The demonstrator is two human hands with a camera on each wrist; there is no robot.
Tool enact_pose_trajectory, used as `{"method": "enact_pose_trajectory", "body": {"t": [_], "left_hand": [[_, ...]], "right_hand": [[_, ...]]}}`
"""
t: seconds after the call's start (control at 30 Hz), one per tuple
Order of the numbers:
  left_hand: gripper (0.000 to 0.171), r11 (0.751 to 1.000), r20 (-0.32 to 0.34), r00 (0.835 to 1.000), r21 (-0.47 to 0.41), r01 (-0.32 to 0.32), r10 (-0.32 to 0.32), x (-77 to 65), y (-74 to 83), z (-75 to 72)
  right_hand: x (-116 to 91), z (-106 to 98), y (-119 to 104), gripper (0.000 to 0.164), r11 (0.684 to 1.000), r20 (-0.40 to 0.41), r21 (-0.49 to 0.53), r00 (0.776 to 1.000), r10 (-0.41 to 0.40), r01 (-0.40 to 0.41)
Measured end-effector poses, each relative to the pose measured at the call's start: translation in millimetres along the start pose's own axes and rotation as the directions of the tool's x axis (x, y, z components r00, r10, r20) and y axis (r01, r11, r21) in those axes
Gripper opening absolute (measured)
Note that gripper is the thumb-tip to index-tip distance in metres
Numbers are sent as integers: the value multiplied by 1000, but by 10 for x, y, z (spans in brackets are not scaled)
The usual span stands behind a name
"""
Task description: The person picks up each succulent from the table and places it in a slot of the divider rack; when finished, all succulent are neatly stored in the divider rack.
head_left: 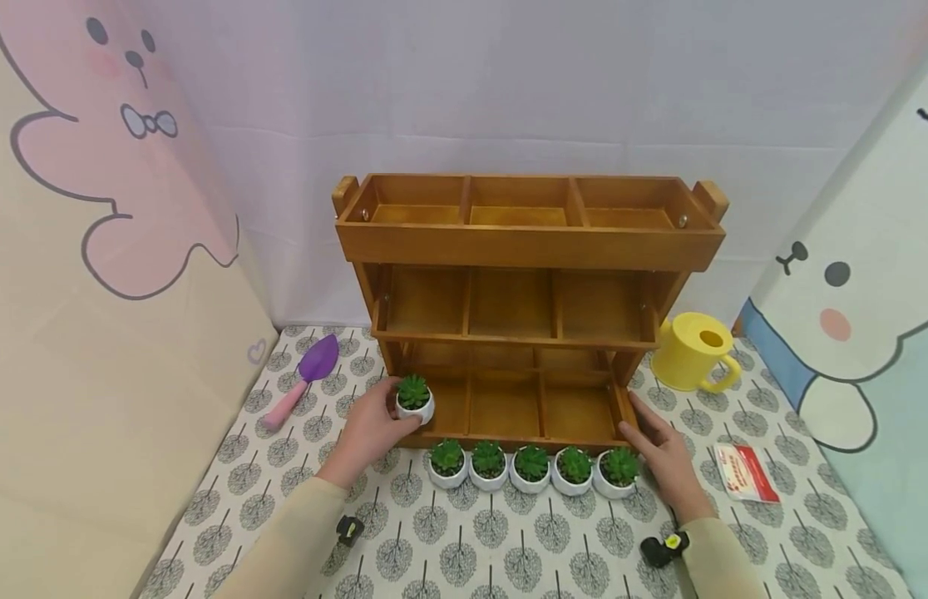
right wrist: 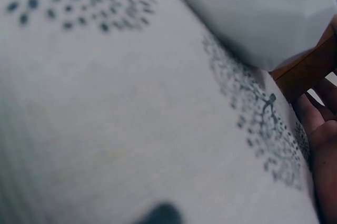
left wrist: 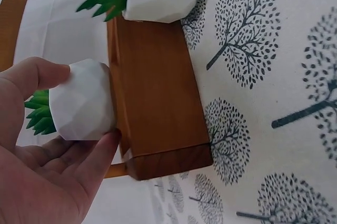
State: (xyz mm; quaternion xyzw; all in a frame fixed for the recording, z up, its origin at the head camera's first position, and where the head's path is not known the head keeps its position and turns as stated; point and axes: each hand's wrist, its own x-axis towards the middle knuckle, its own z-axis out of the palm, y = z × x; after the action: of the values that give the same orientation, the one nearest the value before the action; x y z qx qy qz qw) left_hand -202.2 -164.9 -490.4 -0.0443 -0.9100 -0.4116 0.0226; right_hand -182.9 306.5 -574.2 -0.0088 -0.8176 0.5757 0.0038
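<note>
My left hand (head_left: 372,427) pinches a potted succulent (head_left: 415,399) by its white faceted pot, at the front left of a wooden shelf's bottom tier (head_left: 504,405). In the left wrist view, thumb and fingers lie around the pot (left wrist: 84,100), which is against or just over the wooden front board (left wrist: 158,92); contact is unclear. My right hand (head_left: 668,460) rests at the shelf's lower right corner, fingers along its side. Several more potted succulents (head_left: 530,466) stand in a row before the shelf. In the right wrist view, one white pot (right wrist: 258,13) is close to the camera.
The shelf has a divided middle tier (head_left: 511,304) and top tray (head_left: 518,216). A yellow watering can (head_left: 677,358) stands to its right, with a red-and-white packet (head_left: 744,472) nearer me. A purple trowel with a pink handle (head_left: 303,381) lies left on the tree-patterned cloth (head_left: 464,566).
</note>
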Motion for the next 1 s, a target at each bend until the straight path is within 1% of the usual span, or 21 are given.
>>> {"method": "enact_pose_trajectory", "body": {"t": [0.1,0.23,0.37,0.5,0.7,0.87,1.0], "left_hand": [[61,1000,3,1000,26,-8,8,78,-28,53],[63,999,19,1000,45,-17,16,168,-36,125],[63,997,40,999,69,-24,21,242,-44,201],[61,995,48,999,97,-22,18,307,-66,277],[59,993,66,998,113,-13,6,349,-44,354],[56,994,68,997,103,-41,34,353,-21,382],[59,993,70,997,111,-47,39,354,-30,404]], "right_hand": [[8,10,-13,69,1000,6,10,1000,5,-5],[9,12,-14,69,1000,2,-3,1000,5,-5],[2,7,-3,69,1000,-5,-9,1000,2,-2],[-4,1,0,68,1000,-10,-13,1000,0,0],[-14,3,12,68,1000,-15,-16,1000,0,0],[-22,11,18,67,1000,-14,-16,1000,-11,10],[-21,12,16,67,1000,-11,-15,1000,-17,17]]}}
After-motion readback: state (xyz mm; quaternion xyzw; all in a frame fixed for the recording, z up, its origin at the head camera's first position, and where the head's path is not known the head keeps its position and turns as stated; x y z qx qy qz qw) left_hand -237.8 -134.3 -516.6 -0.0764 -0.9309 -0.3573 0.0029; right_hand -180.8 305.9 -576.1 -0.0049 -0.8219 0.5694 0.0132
